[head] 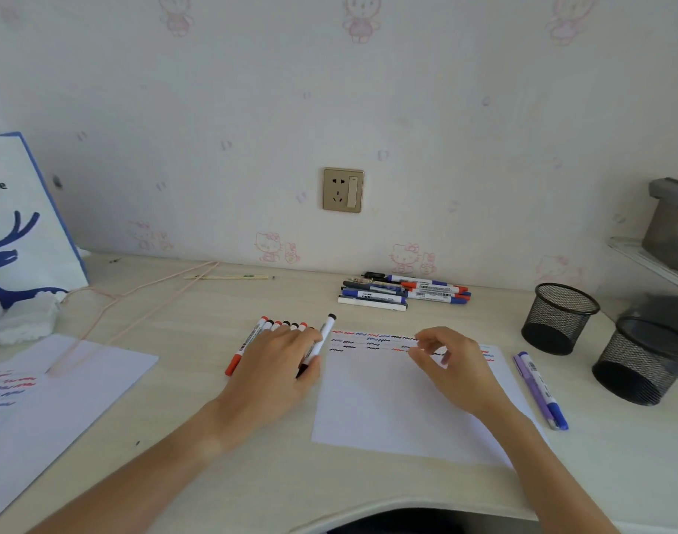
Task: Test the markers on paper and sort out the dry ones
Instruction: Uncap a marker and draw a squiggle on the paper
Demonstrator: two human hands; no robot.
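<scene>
Desk: we see a pale wooden top against cartoon wallpaper.
Far left: a scribbled sheet lies well left of our left hand, below a bag.
Row: capped markers lie side by side, partly under our left hand.
Left hand: fingers curl round a black-capped marker.
Paper: between our hands, squiggles along its far edge.
Right hand: loosely curled over the paper, holding nothing.
Pile: beyond both hands.
Right: two markers, two mesh cups.
</scene>
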